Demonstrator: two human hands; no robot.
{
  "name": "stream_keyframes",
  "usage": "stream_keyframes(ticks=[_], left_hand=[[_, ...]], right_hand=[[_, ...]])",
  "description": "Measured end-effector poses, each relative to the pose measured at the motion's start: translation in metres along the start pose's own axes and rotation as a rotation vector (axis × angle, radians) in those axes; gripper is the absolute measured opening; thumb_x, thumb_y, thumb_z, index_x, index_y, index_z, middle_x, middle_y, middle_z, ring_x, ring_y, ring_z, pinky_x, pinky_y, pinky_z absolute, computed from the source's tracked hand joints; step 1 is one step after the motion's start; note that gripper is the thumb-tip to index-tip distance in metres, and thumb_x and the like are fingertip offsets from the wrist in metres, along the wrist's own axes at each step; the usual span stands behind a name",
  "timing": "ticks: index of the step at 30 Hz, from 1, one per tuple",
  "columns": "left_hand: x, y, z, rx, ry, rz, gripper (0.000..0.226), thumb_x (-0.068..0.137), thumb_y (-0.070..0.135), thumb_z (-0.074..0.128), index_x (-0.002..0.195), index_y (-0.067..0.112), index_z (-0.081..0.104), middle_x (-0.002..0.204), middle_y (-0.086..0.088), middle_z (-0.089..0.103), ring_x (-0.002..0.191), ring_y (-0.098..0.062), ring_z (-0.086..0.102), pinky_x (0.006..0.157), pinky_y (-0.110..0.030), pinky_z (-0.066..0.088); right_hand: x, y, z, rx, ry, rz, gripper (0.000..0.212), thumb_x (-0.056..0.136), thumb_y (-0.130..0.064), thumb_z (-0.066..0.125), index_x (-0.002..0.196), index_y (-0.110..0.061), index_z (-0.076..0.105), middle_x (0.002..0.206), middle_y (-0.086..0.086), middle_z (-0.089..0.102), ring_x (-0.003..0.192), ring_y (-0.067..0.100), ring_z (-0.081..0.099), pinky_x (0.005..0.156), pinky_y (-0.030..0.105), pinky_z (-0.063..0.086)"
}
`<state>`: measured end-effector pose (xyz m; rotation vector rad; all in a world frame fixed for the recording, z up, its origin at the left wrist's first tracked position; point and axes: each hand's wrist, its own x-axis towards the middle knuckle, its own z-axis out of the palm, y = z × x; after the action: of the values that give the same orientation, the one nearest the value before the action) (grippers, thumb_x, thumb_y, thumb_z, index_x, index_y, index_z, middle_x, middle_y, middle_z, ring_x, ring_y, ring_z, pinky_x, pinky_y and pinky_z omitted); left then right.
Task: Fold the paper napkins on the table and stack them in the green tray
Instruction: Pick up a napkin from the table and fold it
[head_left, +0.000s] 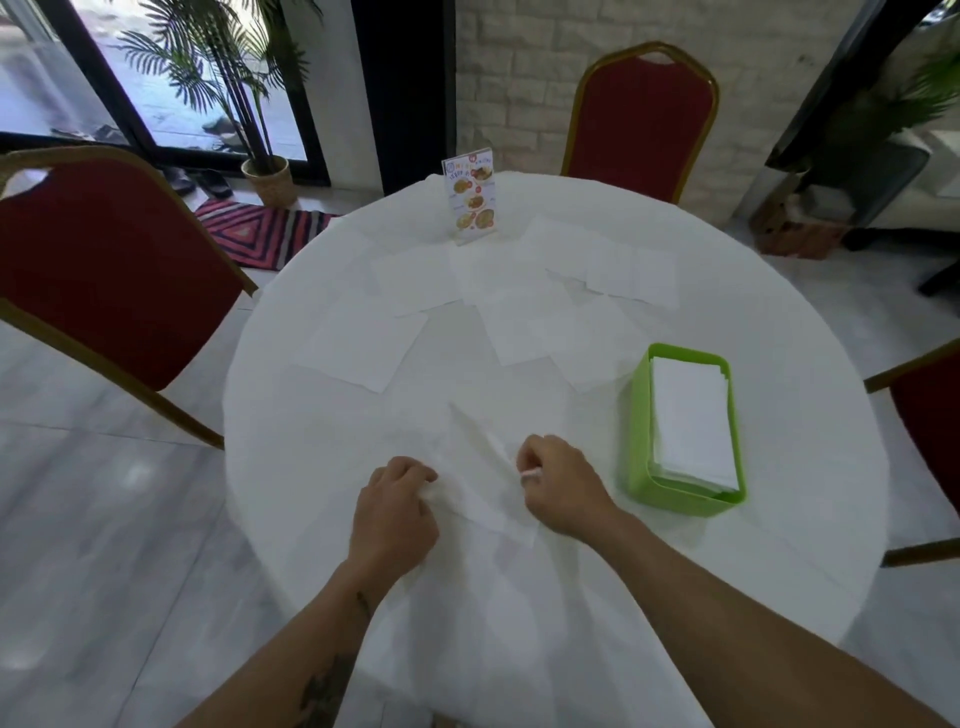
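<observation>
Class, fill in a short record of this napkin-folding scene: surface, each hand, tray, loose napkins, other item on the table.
surface: round table with white cloth
left hand: pinches one edge of the napkin being folded
right hand: pinches its other edge
green tray: to the right, holds a stack of folded napkins
unfolded napkins: several spread flat further back
menu stand: upright at the far side

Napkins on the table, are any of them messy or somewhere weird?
Nothing stands out. The loose napkins lie flat but scattered at different angles, waiting to be folded. The folded stack sits neatly in the green tray. Both hands, left hand and right hand, pinch one napkin.
</observation>
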<state>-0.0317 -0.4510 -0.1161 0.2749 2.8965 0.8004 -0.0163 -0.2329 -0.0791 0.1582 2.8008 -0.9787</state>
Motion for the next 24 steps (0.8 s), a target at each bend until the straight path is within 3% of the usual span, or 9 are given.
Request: stream_keyframes(ticks=[2,4,6,9,14,16,18,21,24], left_hand=[[-0.004,-0.003,-0.002,-0.019,0.054,-0.092,0.033,0.079,0.005,0.045,0.104,0.018,0.063,0.117,0.005,0.053,0.104,-0.017,0.051,0.089,-0.031,0.047],[-0.008,-0.005,-0.003,-0.043,0.089,-0.16,0.028,0.079,0.006,0.047,0.102,0.017,0.059,0.115,0.002,0.051,0.098,-0.018,0.052,0.083,-0.033,0.05],[-0.009,-0.004,-0.004,-0.077,0.099,-0.191,0.031,0.079,0.006,0.05,0.107,0.016,0.055,0.118,0.0,0.049,0.098,-0.02,0.052,0.082,-0.034,0.05],[-0.009,-0.001,-0.001,-0.06,0.031,-0.105,0.047,0.08,0.009,0.051,0.125,0.017,0.048,0.133,0.001,0.044,0.114,-0.021,0.048,0.098,-0.036,0.045],[-0.015,0.008,0.009,0.127,-0.102,0.084,0.055,0.083,0.014,0.044,0.138,0.024,0.041,0.153,0.002,0.03,0.139,-0.021,0.026,0.114,-0.037,0.023],[-0.02,0.007,0.013,0.171,-0.098,0.115,0.053,0.085,0.014,0.042,0.137,0.025,0.042,0.154,0.001,0.03,0.141,-0.021,0.023,0.114,-0.037,0.019],[-0.024,0.006,0.016,0.187,-0.094,0.128,0.053,0.087,0.015,0.041,0.139,0.025,0.041,0.154,0.0,0.029,0.143,-0.021,0.021,0.114,-0.036,0.017],[-0.024,0.002,0.017,0.186,-0.108,0.139,0.054,0.087,0.016,0.04,0.141,0.026,0.04,0.155,0.001,0.029,0.144,-0.021,0.018,0.115,-0.037,0.017],[-0.023,-0.001,0.014,0.182,-0.113,0.15,0.053,0.086,0.021,0.034,0.138,0.026,0.042,0.154,0.001,0.031,0.143,-0.023,0.02,0.115,-0.039,0.019]], right_hand=[[-0.01,0.001,0.004,-0.222,-0.258,-0.067,0.022,0.077,-0.012,0.056,0.092,-0.027,0.055,0.105,-0.004,0.047,0.102,0.021,0.047,0.082,0.03,0.043],[-0.015,0.002,0.007,-0.262,-0.369,-0.034,0.03,0.074,-0.017,0.059,0.102,-0.029,0.056,0.113,-0.003,0.042,0.109,0.019,0.04,0.092,0.034,0.043],[-0.014,0.0,0.008,-0.161,-0.273,0.014,0.034,0.074,-0.025,0.06,0.107,-0.029,0.055,0.114,-0.003,0.041,0.111,0.019,0.039,0.093,0.034,0.044],[-0.009,-0.004,0.012,-0.107,-0.106,0.138,0.041,0.08,-0.023,0.053,0.121,-0.023,0.05,0.121,0.0,0.042,0.115,0.021,0.04,0.087,0.034,0.043],[0.002,-0.011,0.02,0.025,-0.136,0.32,0.052,0.087,-0.02,0.05,0.139,-0.014,0.042,0.135,0.007,0.049,0.117,0.025,0.048,0.089,0.034,0.042],[0.007,-0.02,0.021,0.231,-0.162,0.422,0.048,0.088,-0.019,0.055,0.134,-0.005,0.052,0.132,0.014,0.058,0.11,0.028,0.057,0.093,0.04,0.05],[0.009,-0.026,0.023,0.368,-0.187,0.454,0.036,0.087,-0.016,0.059,0.117,0.002,0.065,0.118,0.016,0.068,0.098,0.026,0.063,0.095,0.045,0.051],[0.008,-0.029,0.029,0.323,-0.177,0.446,0.023,0.086,-0.016,0.059,0.102,-0.004,0.071,0.107,0.011,0.07,0.091,0.018,0.062,0.089,0.039,0.054],[0.003,-0.032,0.034,0.163,-0.113,0.422,0.034,0.081,-0.018,0.056,0.115,-0.016,0.059,0.119,0.003,0.056,0.105,0.02,0.057,0.085,0.032,0.049]])
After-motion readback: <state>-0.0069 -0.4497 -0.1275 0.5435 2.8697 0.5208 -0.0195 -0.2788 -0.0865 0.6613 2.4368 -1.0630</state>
